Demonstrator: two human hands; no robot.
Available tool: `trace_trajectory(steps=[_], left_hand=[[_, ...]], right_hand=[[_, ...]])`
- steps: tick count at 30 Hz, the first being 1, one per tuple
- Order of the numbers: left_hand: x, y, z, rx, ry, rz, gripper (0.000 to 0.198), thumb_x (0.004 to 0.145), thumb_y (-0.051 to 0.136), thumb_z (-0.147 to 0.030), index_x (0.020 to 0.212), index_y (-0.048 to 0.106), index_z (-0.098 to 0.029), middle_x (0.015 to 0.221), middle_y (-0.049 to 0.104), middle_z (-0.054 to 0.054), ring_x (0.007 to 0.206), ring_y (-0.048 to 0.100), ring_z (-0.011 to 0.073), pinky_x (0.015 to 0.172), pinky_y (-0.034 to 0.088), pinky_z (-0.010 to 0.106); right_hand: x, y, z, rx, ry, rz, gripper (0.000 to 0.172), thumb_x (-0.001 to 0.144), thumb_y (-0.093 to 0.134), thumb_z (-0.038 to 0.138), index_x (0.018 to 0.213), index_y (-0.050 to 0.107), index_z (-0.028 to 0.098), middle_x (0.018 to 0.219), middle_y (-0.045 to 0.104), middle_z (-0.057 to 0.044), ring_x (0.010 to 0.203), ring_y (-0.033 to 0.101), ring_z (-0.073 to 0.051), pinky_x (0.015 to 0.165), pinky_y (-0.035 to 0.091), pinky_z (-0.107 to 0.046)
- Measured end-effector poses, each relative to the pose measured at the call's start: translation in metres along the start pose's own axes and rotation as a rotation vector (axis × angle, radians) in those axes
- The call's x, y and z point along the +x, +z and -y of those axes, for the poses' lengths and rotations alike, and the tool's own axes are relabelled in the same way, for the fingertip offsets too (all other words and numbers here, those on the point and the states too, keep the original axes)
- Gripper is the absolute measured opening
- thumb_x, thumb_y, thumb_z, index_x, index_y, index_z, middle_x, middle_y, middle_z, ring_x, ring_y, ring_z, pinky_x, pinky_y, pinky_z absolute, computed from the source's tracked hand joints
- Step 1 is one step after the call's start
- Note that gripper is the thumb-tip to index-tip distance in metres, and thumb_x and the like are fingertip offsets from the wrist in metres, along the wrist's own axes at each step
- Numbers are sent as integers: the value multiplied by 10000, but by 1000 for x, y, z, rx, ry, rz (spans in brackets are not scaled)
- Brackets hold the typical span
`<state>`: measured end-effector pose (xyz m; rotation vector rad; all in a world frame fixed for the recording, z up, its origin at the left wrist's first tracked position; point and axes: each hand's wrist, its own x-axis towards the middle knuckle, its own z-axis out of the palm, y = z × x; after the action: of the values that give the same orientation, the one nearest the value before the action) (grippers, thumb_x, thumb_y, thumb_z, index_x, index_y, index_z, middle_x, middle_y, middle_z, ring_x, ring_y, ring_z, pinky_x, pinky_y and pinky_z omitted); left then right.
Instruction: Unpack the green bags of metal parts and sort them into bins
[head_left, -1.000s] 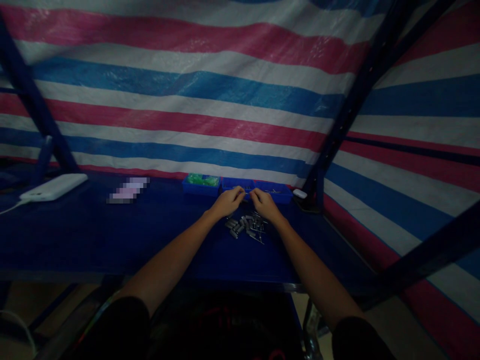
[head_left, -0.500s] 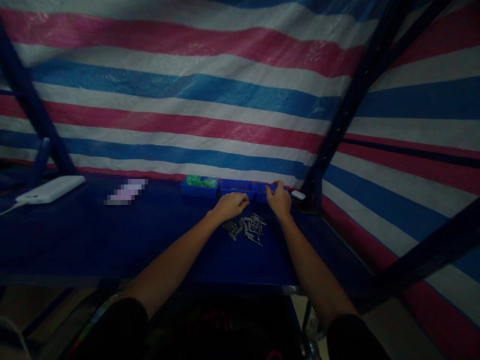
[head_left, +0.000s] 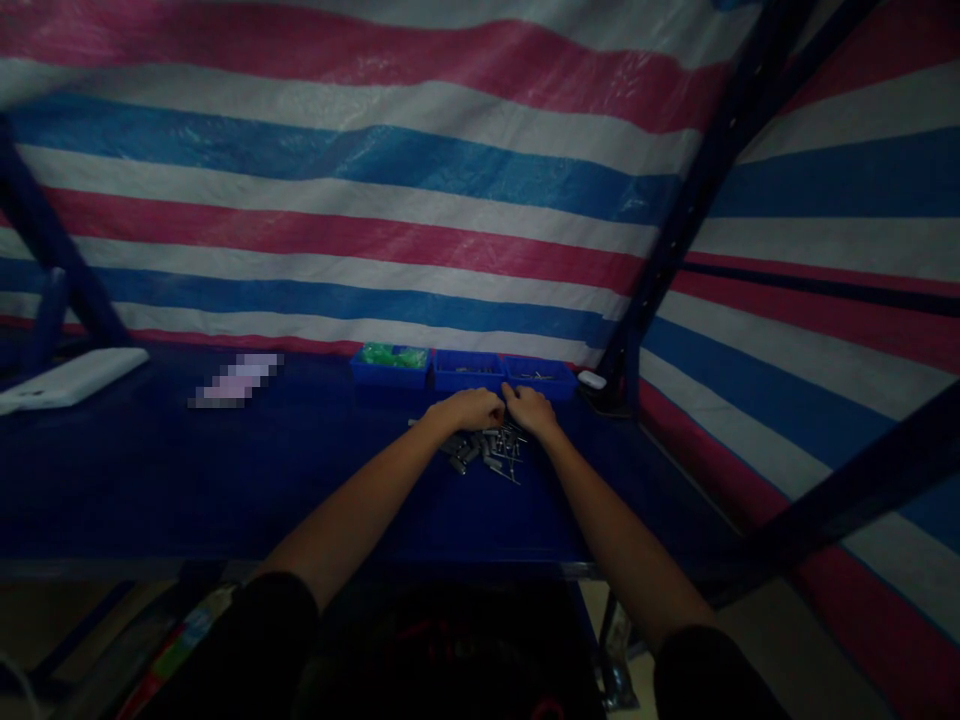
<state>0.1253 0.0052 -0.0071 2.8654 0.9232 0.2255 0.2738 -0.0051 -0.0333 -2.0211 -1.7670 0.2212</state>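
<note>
Grey metal parts (head_left: 486,452) lie heaped just beneath both hands.
Left hand (head_left: 469,408) and right hand (head_left: 529,408) curl fingertip to fingertip; any piece held is hidden. Dim light favours slow, single-piece pinches.

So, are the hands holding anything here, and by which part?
Cannot tell. The left hand and right hand meet over the pile of small metal parts; anything pinched between them is hidden.
</note>
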Motion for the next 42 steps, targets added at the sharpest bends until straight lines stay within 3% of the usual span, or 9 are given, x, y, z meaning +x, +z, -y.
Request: trace_trajectory(steps=[6,8,11,13,19,24,30,35,42], left_hand=[[-25,-9,21,-215,-125,-196,200,721,469,-190,817,638,-141,738,659,39,643,578,127,585,398,202],[-34,-10,27,-283,-205,-268,212,743,455,-207,833,627,-123,747,657,45,662,582,129,601,413,203],[-40,-8,31,-300,-264,-324,215,752,440,-207,823,623,-121,732,650,41,649,575,130,606,417,211],[-39,-6,30,-271,-273,-359,229,767,417,-214,812,624,-127,728,647,43,648,570,136,608,413,221],[-36,0,24,-194,-297,-401,293,816,360,-268,777,621,-140,723,643,61,657,561,156,615,397,244],[-38,-1,23,-204,-320,-447,321,847,344,-285,755,616,-139,695,633,61,638,553,146,618,390,240],[-37,-5,15,-207,-234,-559,285,853,381,-321,783,594,-144,690,617,31,617,533,125,572,352,224],[-38,-7,11,-175,-267,-620,363,863,359,-358,647,558,-144,585,561,14,558,480,115,547,318,232],[-39,-9,10,-294,-300,-613,382,865,340,-362,620,539,-146,537,530,-7,541,468,109,559,336,232]], right_hand=[[-5,2,9,328,-122,270,560,862,182,552,880,580,158,513,589,-39,411,515,-136,467,344,-233],[-8,0,13,346,-179,199,530,862,205,545,845,575,165,502,570,-23,405,494,-118,461,326,-220],[-12,-5,17,284,-347,-58,378,832,360,495,813,579,187,570,569,-6,509,512,-119,499,324,-212],[-14,-7,18,276,-449,-122,271,803,442,428,849,576,196,584,554,12,537,504,-121,513,325,-213],[-13,-4,16,251,-573,-58,134,770,479,287,785,559,181,598,542,13,535,477,-113,524,329,-214],[-14,-5,18,245,-594,-80,177,790,460,318,800,571,180,585,535,16,529,461,-114,536,326,-216],[-21,-14,22,243,-585,-65,298,803,413,356,658,596,170,566,534,14,542,451,-114,538,319,-215],[-23,-17,24,250,-542,-142,281,795,433,380,811,622,173,612,570,0,570,488,-125,577,360,-221],[-20,-13,24,244,-571,-149,213,787,463,346,832,584,177,648,573,-7,589,497,-128,603,373,-227]])
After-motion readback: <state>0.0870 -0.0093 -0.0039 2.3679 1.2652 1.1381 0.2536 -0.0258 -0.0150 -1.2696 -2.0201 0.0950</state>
